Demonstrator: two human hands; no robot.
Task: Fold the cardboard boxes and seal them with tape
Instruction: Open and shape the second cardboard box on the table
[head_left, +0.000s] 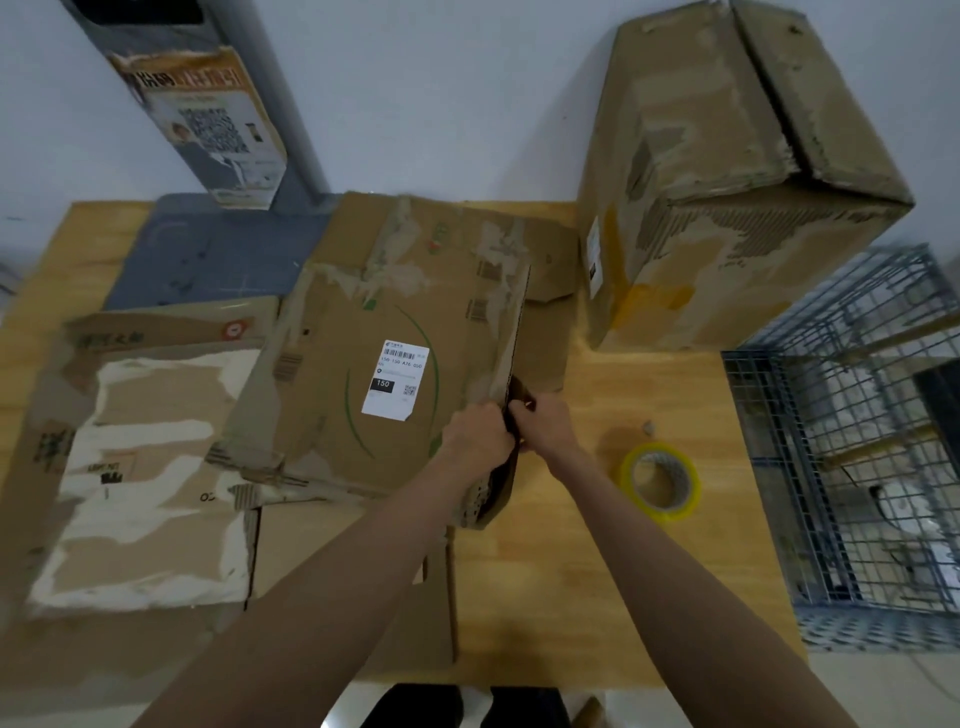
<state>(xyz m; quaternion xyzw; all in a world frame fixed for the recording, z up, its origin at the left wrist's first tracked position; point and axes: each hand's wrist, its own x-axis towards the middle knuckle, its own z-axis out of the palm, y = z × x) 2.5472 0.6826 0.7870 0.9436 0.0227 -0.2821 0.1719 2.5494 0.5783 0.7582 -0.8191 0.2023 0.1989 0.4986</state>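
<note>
Both hands, left hand (480, 434) and right hand (545, 421), grip the flattened box (363, 364) at its right edge. Tape (660, 480) lies nearby on the counter (597, 571).

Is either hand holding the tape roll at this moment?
No, the yellow tape roll lies alone on the table while both hands grip the flattened box's edge.

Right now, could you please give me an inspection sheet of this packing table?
Surface: wooden table, partly under a grey mat.
Job's things: flat box with white label; tape roll to its right; assembled box at back right.
Clutter: second flat box; small scrap.
Hands: left hand and right hand both grip the flat box's right edge.
Cables: one inside the wire crate.
Surroundings: white wall, grey post.
</note>
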